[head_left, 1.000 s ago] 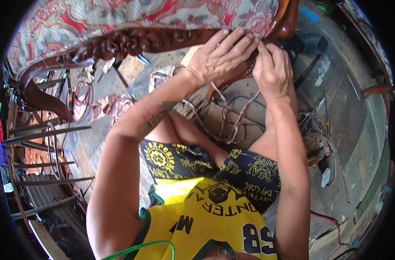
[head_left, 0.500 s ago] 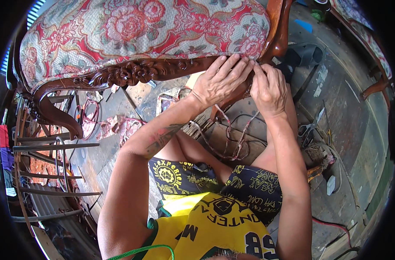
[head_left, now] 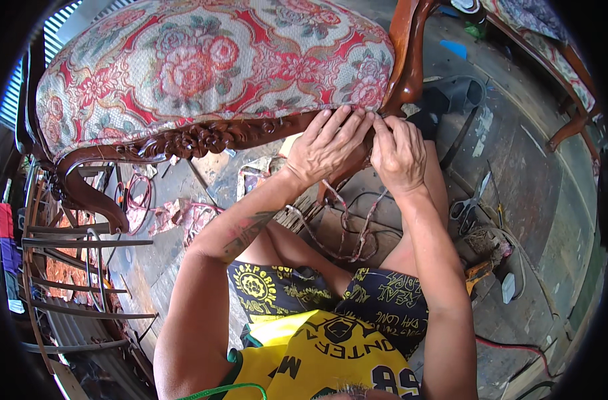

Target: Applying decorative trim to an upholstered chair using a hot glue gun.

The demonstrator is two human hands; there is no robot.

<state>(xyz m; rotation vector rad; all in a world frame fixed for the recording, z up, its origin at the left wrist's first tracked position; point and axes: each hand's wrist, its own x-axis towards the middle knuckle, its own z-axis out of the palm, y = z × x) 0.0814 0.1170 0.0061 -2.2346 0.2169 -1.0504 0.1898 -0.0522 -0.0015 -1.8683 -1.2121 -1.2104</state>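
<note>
L hand (head_left: 324, 150): fingers part-extended along near edge of floral seat cover (head_left: 197, 73); R hand (head_left: 398, 155): fingers curled alongside (can't tell if either grips). Cover prob. soft, non-slip; best held at edge.

Around you, the scuffed grey floor (head_left: 520, 190) carries black-handled metal scissors (head_left: 474, 201), a flat blue scrap (head_left: 454, 49) and crumpled pink-and-white fabric (head_left: 172, 220).

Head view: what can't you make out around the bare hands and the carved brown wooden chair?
All in the head view:
- Whatever the bare left hand and bare right hand may pinch: hidden by the hands themselves.
- Part of the glossy brown carved wooden rail: behind the left hand.
- Far side of the red-and-white floral fabric seat: cut off by the upper edge.
- Orange object, kind unclear: partly behind the right forearm.
</note>
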